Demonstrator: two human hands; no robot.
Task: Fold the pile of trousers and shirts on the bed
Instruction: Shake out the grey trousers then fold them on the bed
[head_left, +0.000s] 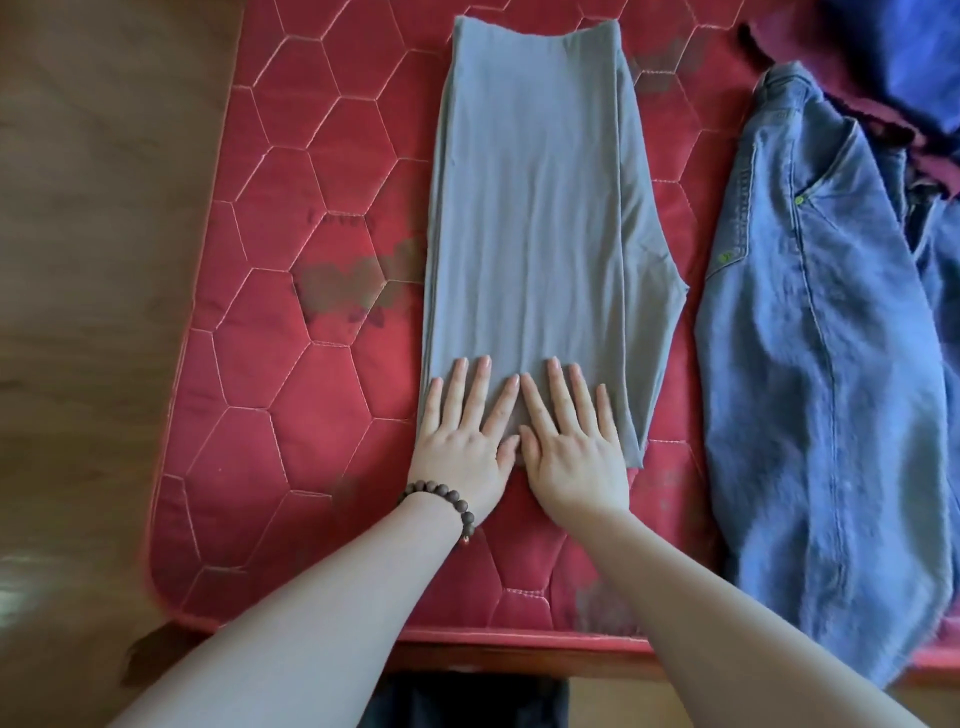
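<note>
Head cam: grey trousers (530, 218) lie lengthwise mid-mattress (291, 415), already folded to a long strip. Left hand (462, 421) & right hand (569, 431) side by side, fingers straight & spread, pressing flat on the near end, gripping nothing, prob. smoothing & pinning the cloth before the next fold. Bead bracelet (441, 501) on left wrist. Jeans (821, 338) wait just right, apart from the grey strip; dark red & blue pile (893, 62) far right corner. Room: bare quilt to the left, mattress edge close by the forearms.
</note>
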